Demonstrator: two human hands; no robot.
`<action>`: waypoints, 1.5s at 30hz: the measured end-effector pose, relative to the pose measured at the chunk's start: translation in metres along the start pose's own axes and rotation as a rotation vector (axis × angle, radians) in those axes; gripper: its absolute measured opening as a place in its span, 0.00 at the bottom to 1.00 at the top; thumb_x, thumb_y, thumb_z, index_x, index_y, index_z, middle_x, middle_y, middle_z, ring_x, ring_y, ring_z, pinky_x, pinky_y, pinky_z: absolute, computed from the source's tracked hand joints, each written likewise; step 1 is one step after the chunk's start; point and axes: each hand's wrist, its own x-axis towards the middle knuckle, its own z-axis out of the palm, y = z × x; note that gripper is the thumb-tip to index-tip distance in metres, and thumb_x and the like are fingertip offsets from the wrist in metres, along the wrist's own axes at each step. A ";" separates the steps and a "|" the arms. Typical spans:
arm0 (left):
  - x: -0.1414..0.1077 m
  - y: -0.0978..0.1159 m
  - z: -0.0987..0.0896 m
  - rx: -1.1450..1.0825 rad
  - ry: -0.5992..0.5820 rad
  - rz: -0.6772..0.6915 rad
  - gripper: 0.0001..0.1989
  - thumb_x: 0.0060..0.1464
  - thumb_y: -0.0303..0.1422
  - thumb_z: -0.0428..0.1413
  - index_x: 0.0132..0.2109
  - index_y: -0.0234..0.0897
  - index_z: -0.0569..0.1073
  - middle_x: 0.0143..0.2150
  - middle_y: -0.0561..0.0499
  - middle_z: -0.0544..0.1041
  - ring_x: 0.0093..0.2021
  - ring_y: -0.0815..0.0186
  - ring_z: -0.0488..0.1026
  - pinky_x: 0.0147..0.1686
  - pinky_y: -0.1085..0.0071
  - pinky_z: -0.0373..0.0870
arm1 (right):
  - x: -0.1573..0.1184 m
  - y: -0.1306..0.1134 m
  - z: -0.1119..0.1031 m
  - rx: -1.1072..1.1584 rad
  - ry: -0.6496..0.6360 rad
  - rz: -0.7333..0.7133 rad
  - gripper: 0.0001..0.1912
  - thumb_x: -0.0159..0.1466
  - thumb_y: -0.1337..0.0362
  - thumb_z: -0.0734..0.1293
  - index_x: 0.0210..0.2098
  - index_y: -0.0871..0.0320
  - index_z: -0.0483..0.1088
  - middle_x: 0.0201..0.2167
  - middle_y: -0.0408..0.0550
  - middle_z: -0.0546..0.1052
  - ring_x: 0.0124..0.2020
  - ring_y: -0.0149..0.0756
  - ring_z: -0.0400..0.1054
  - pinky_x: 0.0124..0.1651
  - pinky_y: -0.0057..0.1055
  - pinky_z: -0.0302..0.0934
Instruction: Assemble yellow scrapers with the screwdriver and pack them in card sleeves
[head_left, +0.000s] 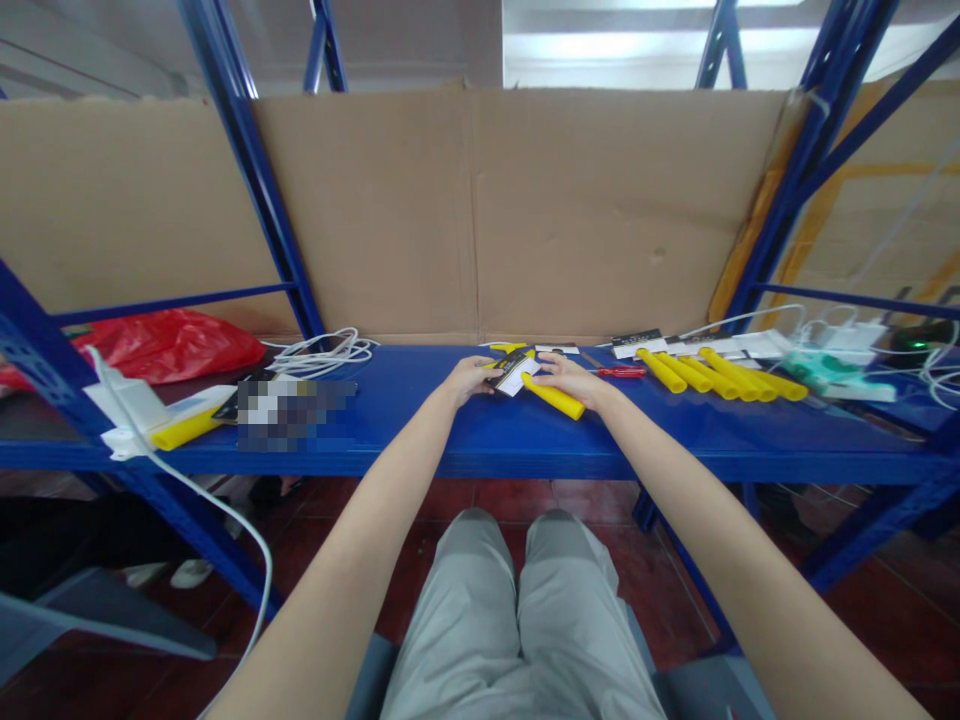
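Observation:
Between my hands is a tool with a yellow tube-like handle [556,397] and a black-and-white card [511,373] over its other end. The covered part hides what kind of tool it is. My left hand [472,378] is closed on the card end, its fingers partly hidden. At the other side, my right hand [568,377] grips the piece where the handle meets the card. Just right of that hand lies a red-handled screwdriver [621,371]. Behind my hands, a small yellow piece [508,346] and a white-and-black card [557,350] rest on the blue table [405,400].
To the right, several similar yellow-handled tools [720,378] lie in a row, near a green-and-white object [832,375] and white cables. On the left are another yellow handle [187,428], a coiled white cable [326,352] and a red plastic bag [169,350]. Cardboard [375,210] stands behind.

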 end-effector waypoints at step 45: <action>-0.003 0.009 0.002 -0.100 0.452 0.129 0.18 0.45 0.14 0.56 0.44 0.31 0.72 0.23 0.55 0.72 0.24 0.71 0.73 0.33 0.71 0.73 | -0.013 -0.012 0.005 -0.253 -0.245 -0.023 0.24 0.49 0.77 0.66 0.45 0.54 0.72 0.46 0.46 0.74 0.28 0.27 0.68 0.29 0.24 0.68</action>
